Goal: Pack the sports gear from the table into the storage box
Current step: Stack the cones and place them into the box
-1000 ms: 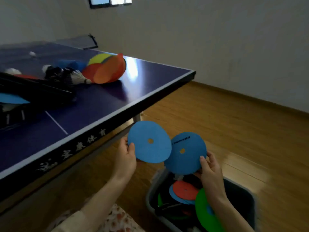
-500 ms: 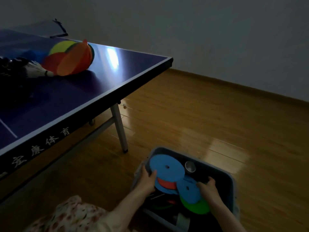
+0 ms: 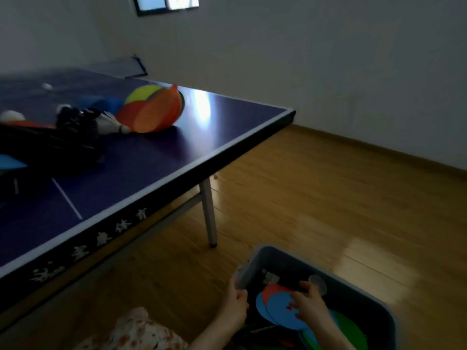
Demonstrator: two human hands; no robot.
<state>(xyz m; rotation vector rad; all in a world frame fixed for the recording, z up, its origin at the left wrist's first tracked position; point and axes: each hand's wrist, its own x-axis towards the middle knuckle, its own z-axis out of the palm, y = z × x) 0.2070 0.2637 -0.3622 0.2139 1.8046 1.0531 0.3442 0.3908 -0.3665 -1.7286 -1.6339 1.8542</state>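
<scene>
Head view: grey storage box (image 3: 353, 286) on wood floor (image 3: 328, 198), just past table (image 3: 177, 152) corner. Left hand (image 3: 236, 305) grips box's near-left rim. Right hand (image 3: 309, 303) inside box, fingers spread, pressing blue disc (image 3: 280, 315); red disc (image 3: 271, 290) and green disc (image 3: 348, 327) beneath. On table: fanned coloured discs (image 3: 154, 108), shuttlecock (image 3: 111, 123), dark rackets (image 3: 50, 145).

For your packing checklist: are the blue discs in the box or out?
In: the flat blue discs lie inside the grey plastic storage box, under the right hand.
</scene>
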